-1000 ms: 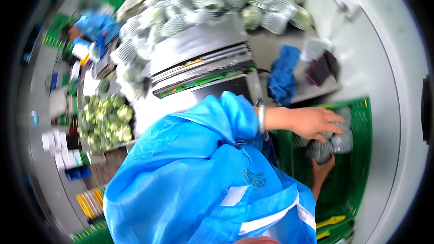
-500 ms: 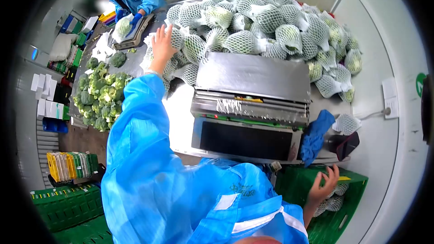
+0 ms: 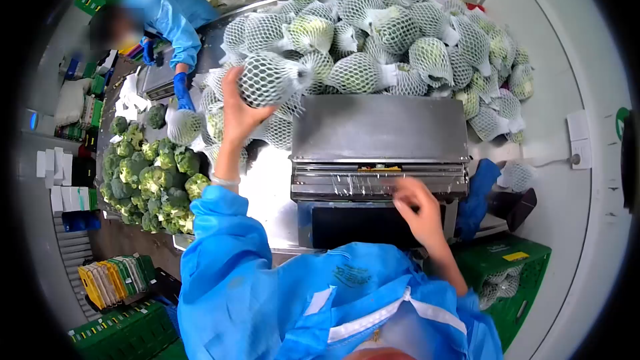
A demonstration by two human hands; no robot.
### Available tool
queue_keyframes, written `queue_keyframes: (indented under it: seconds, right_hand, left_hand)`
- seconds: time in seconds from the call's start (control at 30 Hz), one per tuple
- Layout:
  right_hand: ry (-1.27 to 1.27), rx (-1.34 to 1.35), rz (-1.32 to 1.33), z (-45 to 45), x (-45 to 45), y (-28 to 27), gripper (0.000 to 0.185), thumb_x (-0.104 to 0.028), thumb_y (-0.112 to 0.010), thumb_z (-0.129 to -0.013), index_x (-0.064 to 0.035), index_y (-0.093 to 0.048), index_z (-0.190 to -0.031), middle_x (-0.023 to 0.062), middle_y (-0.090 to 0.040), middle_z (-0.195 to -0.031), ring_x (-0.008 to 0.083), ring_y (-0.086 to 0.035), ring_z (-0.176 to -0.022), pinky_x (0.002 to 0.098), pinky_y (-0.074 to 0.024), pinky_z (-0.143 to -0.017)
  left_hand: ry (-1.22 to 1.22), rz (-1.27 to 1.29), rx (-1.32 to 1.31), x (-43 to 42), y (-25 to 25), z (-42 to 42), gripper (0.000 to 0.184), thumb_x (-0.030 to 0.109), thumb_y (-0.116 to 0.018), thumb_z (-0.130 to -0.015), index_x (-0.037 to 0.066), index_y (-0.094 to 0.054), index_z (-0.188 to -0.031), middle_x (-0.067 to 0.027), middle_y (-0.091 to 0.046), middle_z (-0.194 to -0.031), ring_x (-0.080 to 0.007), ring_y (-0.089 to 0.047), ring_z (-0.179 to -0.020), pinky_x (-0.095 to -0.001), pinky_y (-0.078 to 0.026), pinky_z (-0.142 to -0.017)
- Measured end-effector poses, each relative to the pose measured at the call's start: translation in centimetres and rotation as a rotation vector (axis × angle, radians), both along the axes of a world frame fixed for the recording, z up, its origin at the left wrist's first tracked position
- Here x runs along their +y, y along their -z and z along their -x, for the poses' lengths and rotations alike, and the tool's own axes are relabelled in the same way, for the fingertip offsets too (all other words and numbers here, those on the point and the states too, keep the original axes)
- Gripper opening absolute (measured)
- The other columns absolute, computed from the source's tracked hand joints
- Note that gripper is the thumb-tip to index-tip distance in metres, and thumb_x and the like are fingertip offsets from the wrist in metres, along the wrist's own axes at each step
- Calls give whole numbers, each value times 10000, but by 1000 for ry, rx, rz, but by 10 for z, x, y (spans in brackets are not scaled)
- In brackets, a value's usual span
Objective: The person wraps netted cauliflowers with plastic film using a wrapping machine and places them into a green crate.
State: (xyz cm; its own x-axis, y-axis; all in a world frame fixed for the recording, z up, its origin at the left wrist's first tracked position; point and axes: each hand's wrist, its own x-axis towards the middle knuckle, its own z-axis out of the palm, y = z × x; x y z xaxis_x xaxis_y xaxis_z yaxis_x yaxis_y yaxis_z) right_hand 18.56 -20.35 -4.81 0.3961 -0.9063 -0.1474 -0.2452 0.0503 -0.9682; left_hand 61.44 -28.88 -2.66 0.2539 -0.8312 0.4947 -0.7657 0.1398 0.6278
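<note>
Covering the far surface (image 3: 272, 190), net-sleeved vegetables (image 3: 395, 30) lie behind a steel-topped machine (image 3: 380, 127); the left hand (image 3: 241, 119) curls its fingers around one sleeved vegetable (image 3: 265, 80); the right hand (image 3: 421, 213), empty, hovers, fingers loosely parted.

Light: bright, cool white, source unseen | Glare: washed-out patch on table (image 3: 270, 183), softer sheen on metal machine (image 3: 380, 123) | Shadows: soft, darker among netted heads (image 3: 393, 30) | Blur: right hand (image 3: 423, 215) motion-smeared, co-worker's head (image 3: 120, 23) smudged | Edges: fisheye bend, wall (image 3: 557, 87) bowed, corners black
</note>
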Motion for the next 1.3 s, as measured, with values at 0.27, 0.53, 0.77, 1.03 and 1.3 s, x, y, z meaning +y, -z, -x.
queue_keyframes:
  seconds: [0.27, 0.53, 0.77, 1.03, 1.3]
  right_hand:
    - [26, -598, -204, -46, -104, 0, 707, -54, -725, -815, -12, -370, -1424, 100, -528, -1332, 212, -526, -1220, 363, -460, -1004]
    - [-90, 576, 311, 13, -101, 21, 962, -329, -858, -665, -18, -330, -1406, 235, -498, -1350, 391, -501, -1248, 434, -447, -1006]
    - [211, 433, 512, 109, -65, 25, 538, -294, -775, -778, -37, -582, -1209, 137, -607, -1233, 351, -552, -1156, 424, -439, -968]
    - [260, 846, 564, 90, -41, 89, 270, -308, -707, -839, -39, -680, -842, 79, -610, -887, 276, -554, -953, 422, -397, -851]
    - [-198, -391, -431, 131, -36, -21, 174, -148, -579, -950, -77, -477, -829, 43, -531, -708, 133, -476, -607, 273, -389, -567]
  left_hand:
    - [447, 227, 248, 5, 40, 191, 861, 252, -930, -571, 118, -372, -1212, -202, -294, -1445, -355, -360, -1331, -489, -374, -1068]
    - [562, -337, 642, 10, 90, 215, 554, 236, -802, -764, 58, -418, -1121, -208, -332, -1499, -330, -367, -1367, -383, -285, -1122]
    - [-33, -303, 480, 70, 62, 147, 217, 106, -714, -850, 40, -672, -1052, -41, -664, -1009, -127, -594, -872, -288, -493, -794]
    - [-135, -463, -148, 119, 123, 205, 261, 317, -781, -760, 72, -691, -761, -72, -620, -786, -309, -555, -859, -437, -415, -754]
    - [727, -771, 1209, 134, 7, 130, 117, 160, -598, -954, 104, -502, -916, -79, -637, -793, -221, -659, -830, -347, -495, -787]
